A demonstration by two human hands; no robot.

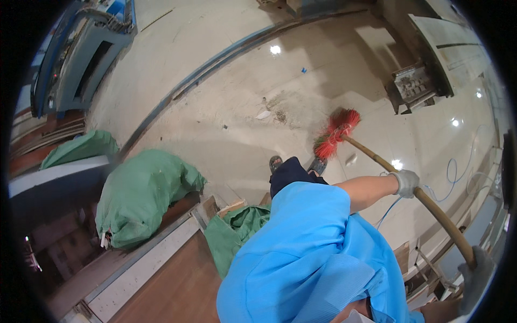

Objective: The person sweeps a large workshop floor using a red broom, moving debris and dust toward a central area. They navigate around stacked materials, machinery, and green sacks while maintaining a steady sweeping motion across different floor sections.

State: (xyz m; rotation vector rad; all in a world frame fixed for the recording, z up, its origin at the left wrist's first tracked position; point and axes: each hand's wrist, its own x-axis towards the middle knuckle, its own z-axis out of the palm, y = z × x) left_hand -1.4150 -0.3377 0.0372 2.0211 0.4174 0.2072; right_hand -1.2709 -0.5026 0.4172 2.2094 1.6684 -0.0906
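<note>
A broom with red bristles and a long bamboo handle slants from the floor toward the lower right. My left hand, in a grey glove, is wrapped round the handle partway up. Close to the handle's upper end, my gloved right hand grips it near the dim rim of the picture. The bristles rest on the pale tiles just ahead of my feet. Beyond them lie a small patch of dirt and a white scrap.
Bulging green sacks sit on the left, beside a brown board. A metal rail crosses the floor. Blue-grey machinery stands far left, and a metal machine part far right. A thin blue hose loops on the right-hand floor.
</note>
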